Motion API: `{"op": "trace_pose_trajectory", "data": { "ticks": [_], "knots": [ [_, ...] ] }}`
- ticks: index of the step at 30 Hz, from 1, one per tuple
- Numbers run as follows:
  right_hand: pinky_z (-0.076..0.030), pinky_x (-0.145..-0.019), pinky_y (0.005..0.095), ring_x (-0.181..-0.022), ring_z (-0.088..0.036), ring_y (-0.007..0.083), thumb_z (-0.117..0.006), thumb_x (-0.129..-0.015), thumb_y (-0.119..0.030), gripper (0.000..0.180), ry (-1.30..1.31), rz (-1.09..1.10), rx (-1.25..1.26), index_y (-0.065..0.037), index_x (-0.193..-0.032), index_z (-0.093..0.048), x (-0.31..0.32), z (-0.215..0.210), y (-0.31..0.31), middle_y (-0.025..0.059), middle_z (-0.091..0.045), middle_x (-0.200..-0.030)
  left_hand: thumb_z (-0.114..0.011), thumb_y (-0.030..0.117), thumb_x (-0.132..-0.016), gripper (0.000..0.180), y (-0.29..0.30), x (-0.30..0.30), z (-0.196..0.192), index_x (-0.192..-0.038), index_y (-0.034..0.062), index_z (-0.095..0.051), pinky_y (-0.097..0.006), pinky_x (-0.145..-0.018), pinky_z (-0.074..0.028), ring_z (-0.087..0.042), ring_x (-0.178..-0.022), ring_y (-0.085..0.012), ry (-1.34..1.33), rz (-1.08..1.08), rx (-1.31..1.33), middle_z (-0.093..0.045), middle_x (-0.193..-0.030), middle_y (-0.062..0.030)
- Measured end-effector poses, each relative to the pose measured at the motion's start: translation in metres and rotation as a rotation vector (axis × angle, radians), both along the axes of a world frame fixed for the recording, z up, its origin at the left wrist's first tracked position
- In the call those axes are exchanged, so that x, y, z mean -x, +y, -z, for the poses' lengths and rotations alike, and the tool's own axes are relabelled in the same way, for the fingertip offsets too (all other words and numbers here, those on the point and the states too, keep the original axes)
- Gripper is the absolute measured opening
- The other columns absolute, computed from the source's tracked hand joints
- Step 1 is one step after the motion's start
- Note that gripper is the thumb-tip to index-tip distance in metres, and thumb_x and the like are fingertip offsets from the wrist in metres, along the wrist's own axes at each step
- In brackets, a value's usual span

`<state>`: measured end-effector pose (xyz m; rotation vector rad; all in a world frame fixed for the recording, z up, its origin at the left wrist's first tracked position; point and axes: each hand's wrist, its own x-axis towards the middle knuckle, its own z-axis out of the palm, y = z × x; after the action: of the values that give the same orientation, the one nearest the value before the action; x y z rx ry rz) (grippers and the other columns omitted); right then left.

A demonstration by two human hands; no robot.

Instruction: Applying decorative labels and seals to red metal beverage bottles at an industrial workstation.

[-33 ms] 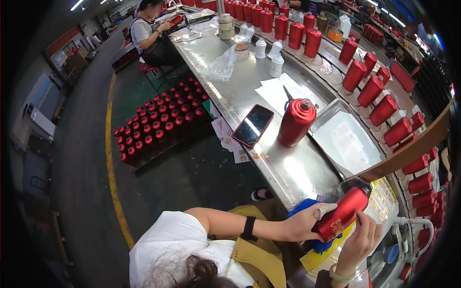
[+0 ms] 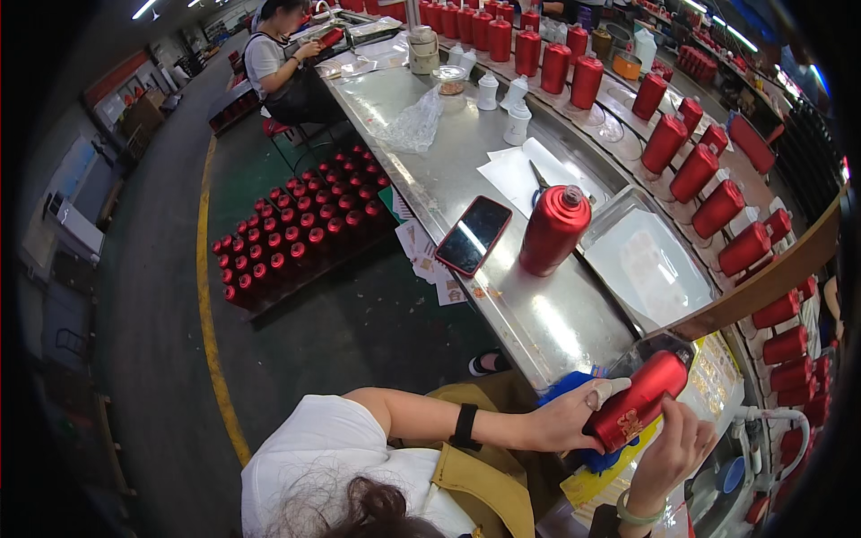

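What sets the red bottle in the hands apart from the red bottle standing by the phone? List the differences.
The held bottle lies tilted, gripped by the left hand and right hand; the standing bottle is upright on the steel table, untouched.
The held bottle shows a gold mark on its side; the standing bottle's visible side is plain.
The standing bottle is next to the phone; the held bottle is over a blue cloth.
Both are glossy red with narrow necks.

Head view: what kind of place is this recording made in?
Most likely a factory packing or finishing line. A long metal workbench is lined with rows of identical red bottles, a floor tray holds many more, and both hands hold one red bottle.
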<state>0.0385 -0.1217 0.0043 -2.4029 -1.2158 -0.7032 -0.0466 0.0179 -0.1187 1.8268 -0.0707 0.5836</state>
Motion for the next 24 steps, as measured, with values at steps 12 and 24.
{"op": "trace_pose_trajectory", "data": {
  "ticks": [12, 24],
  "knots": [
    [-0.042, -0.086, 0.0416, -0.091, -0.065, 0.0272, -0.070, -0.082, -0.003, 0.017, -0.101, -0.281, 0.078, -0.006, -0.098, -0.071, 0.021, 0.027, 0.003, 0.0095, -0.071, -0.097, -0.092, 0.030, -0.071, 0.100, 0.016, -0.002, 0.001, -0.150, -0.0037, -0.040, -0.043, -0.118, -0.036, -0.049, -0.138, -0.0359, 0.048, -0.042, -0.079, -0.049, -0.152, -0.0184],
    [-0.043, -0.078, 0.0374, -0.089, -0.065, 0.0241, -0.071, -0.079, -0.007, 0.023, 0.305, -0.200, -0.085, -0.010, -0.101, -0.072, -0.004, 0.030, 0.003, 0.0061, -0.072, -0.094, -0.098, 0.024, -0.065, 0.098, 0.028, -0.014, 0.001, -0.144, -0.0047, -0.048, -0.038, -0.104, -0.053, -0.065, -0.123, -0.0313, 0.087, -0.036, 0.058, -0.062, -0.136, -0.0218]
  ]
}}
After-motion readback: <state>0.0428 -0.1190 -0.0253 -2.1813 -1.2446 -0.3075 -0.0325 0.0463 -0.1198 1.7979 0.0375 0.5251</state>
